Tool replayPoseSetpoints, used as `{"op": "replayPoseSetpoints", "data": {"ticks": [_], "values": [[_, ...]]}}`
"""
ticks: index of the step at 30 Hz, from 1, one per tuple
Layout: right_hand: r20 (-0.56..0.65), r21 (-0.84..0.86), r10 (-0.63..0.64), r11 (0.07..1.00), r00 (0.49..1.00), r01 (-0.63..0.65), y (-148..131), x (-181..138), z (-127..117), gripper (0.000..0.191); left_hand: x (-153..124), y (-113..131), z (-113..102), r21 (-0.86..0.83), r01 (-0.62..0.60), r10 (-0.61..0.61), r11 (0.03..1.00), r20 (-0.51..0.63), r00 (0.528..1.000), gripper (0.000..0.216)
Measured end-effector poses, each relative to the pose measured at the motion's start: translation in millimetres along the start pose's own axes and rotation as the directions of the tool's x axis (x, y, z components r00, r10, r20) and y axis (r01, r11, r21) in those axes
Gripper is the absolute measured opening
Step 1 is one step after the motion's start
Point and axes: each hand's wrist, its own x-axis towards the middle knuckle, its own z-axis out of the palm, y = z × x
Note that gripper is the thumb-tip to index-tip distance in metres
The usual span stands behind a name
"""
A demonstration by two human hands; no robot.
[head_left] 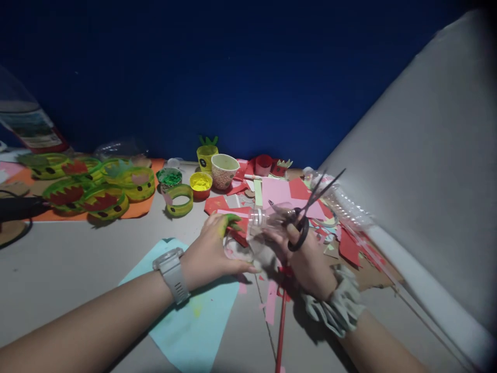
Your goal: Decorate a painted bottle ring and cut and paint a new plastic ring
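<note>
My left hand (pixel 207 246), with green and yellow paint on its fingers, is curled around a clear plastic bottle piece (pixel 237 249). A clear bottle neck (pixel 256 217) shows between my hands; whether it belongs to the same piece I cannot tell. Black-handled scissors (pixel 310 205) are in my right hand (pixel 310 261), fingers at the handle loops and blades parted, pointing up and away to the right. The right fingertips reach beside the clear plastic and are partly hidden. Below my left wrist lies a light blue sheet (pixel 194 316) with a yellow smear.
Yellow-green painted rings (pixel 104 202) stand on orange paper (pixel 145 210) at left. Green paint (pixel 170 177), yellow paint (pixel 201 182) and a patterned cup (pixel 224 173) sit behind my hands. Paper scraps (pixel 277 191), a red stick (pixel 281 331) and a clear bottle (pixel 344 199) lie to the right.
</note>
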Motion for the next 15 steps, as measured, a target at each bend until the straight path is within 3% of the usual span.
{"op": "replayPoseSetpoints", "data": {"ticks": [3, 5, 9, 13, 15], "values": [[-0.083, -0.229, -0.017, 0.973, 0.996, -0.002, -7.5, 12.7, -5.2, 0.047, 2.1, -2.1, -0.8, -0.011, -0.051, 0.051, 0.999, 0.031, 0.998, 0.064], [-0.106, -0.270, -0.067, 0.962, 0.992, 0.036, -20.2, 29.9, -4.3, 0.044, 2.9, -3.1, -1.2, -0.039, -0.066, 0.066, 0.997, -0.011, 0.998, 0.066], [0.063, -0.439, -0.144, 0.885, 0.988, 0.157, -49.9, 83.6, 15.4, 0.034, 3.1, -4.4, -1.1, -0.130, -0.049, 0.038, 0.990, -0.090, 0.995, 0.072], [0.151, -0.677, -0.312, 0.659, 0.938, 0.328, -65.5, 137.5, 50.3, 0.037, 2.5, -6.2, -0.6, -0.172, -0.009, -0.006, 0.985, -0.089, 0.996, 0.074], [0.220, -0.768, -0.292, 0.537, 0.931, 0.350, -67.3, 154.8, 66.0, 0.035, 2.1, -7.1, -0.9, -0.176, -0.009, -0.007, 0.984, -0.089, 0.996, 0.076]]}}
